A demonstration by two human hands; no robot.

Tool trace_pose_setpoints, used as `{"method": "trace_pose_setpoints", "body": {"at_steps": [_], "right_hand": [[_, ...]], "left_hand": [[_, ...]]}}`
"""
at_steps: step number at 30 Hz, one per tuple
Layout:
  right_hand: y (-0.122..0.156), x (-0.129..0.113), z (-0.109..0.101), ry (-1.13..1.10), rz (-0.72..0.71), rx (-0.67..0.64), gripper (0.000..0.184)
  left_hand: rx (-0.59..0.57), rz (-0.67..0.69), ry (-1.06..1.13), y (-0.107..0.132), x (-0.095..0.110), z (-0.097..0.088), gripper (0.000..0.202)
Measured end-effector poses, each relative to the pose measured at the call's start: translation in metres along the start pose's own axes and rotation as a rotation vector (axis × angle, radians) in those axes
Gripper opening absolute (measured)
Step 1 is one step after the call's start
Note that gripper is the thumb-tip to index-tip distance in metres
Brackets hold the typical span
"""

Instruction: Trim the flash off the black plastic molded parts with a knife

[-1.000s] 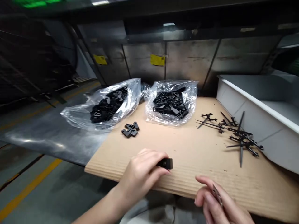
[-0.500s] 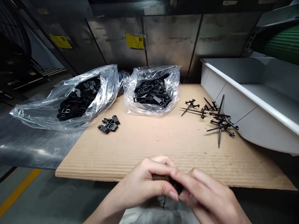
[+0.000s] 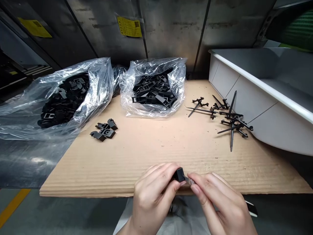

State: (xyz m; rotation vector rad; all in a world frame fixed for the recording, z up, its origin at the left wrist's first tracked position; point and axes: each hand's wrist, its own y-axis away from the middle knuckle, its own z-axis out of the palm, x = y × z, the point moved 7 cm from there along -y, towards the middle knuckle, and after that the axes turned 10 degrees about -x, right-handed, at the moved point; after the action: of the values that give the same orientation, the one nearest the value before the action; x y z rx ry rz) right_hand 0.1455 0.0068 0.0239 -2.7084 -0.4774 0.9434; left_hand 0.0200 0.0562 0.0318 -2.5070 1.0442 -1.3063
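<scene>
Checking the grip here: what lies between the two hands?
In the head view, a small black plastic part, held by the left hand, meets a small metal tool pinched in the right hand.

Held block (image 3: 179, 174): matt black plastic, crisp edges. Small strip (image 3: 190, 180) against it: grey, faint metallic sheen. Cardboard sheet (image 3: 137, 156): corrugated, matt tan, finely ridged, rough, speckled with dark flecks. Bag (image 3: 177, 78): clear polythene, glossy, crinkled. Loose clips (image 3: 104, 130): black plastic, low sheen. Pins (image 3: 231, 130): thin black plastic, smooth. Tub (image 3: 276, 127): white plastic, smooth, slight gloss. Wall panels (image 3: 176, 32): dull sheet metal, scuffed and streaked.
</scene>
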Motion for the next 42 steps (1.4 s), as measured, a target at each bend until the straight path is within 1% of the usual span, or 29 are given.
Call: {"method": "trace_pose_setpoints", "body": {"at_steps": [5,10,12,14,15,16,18,19,21,23,28,31,35,37,40,41,42], "right_hand": [[-0.003,-0.001,0.000,-0.001,0.011,-0.052,0.022],[-0.002,-0.002,0.004,0.000,0.041,-0.047,0.021],[0.000,0.003,0.000,0.032,0.047,-0.005,0.020],[0.004,0.011,-0.013,0.113,0.104,0.103,0.019],[0.006,0.017,-0.021,0.153,0.156,0.160,0.018],[0.008,0.019,-0.028,0.182,0.185,0.196,0.017],[0.009,0.016,-0.032,0.179,0.158,0.166,0.018],[0.008,0.010,-0.031,0.166,0.110,0.134,0.018],[0.008,-0.003,-0.025,0.132,0.034,0.066,0.016],[0.007,-0.012,-0.017,0.093,-0.001,0.034,0.014],[0.004,-0.015,-0.003,0.046,-0.001,-0.018,0.020],[0.002,-0.013,-0.002,0.038,0.016,-0.037,0.022],[0.001,-0.008,0.000,-0.001,0.049,-0.061,0.017],[0.002,0.001,-0.005,0.036,0.091,-0.004,0.015],[0.006,0.014,-0.019,0.140,0.172,0.152,0.013],[0.007,0.015,-0.022,0.144,0.168,0.172,0.015],[0.006,0.013,-0.022,0.123,0.141,0.161,0.016]], "left_hand": [[-0.017,0.049,-0.033,0.003,0.000,0.001,0.025],[-0.024,0.073,-0.035,0.006,0.002,-0.001,0.030],[-0.024,0.079,-0.001,0.007,0.003,-0.003,0.030],[-0.026,0.086,0.059,0.008,0.003,-0.005,0.028],[-0.025,0.089,0.086,0.008,0.003,-0.006,0.027],[-0.024,0.091,0.103,0.008,0.003,-0.006,0.026],[-0.018,0.107,0.105,0.007,0.003,-0.007,0.026],[-0.014,0.121,0.100,0.007,0.004,-0.007,0.026],[-0.007,0.143,0.090,0.005,0.006,-0.006,0.024],[0.001,0.149,0.073,0.004,0.007,-0.006,0.024],[-0.011,0.148,0.046,0.003,0.009,-0.005,0.023],[-0.029,0.158,0.043,0.003,0.009,-0.004,0.023],[-0.027,0.170,0.041,0.005,0.008,-0.005,0.024],[-0.018,0.184,0.068,0.007,0.009,-0.006,0.024],[-0.033,0.195,0.124,0.008,0.009,-0.004,0.023],[-0.040,0.185,0.133,0.008,0.009,-0.004,0.022],[-0.040,0.173,0.134,0.007,0.009,-0.004,0.022]]}}
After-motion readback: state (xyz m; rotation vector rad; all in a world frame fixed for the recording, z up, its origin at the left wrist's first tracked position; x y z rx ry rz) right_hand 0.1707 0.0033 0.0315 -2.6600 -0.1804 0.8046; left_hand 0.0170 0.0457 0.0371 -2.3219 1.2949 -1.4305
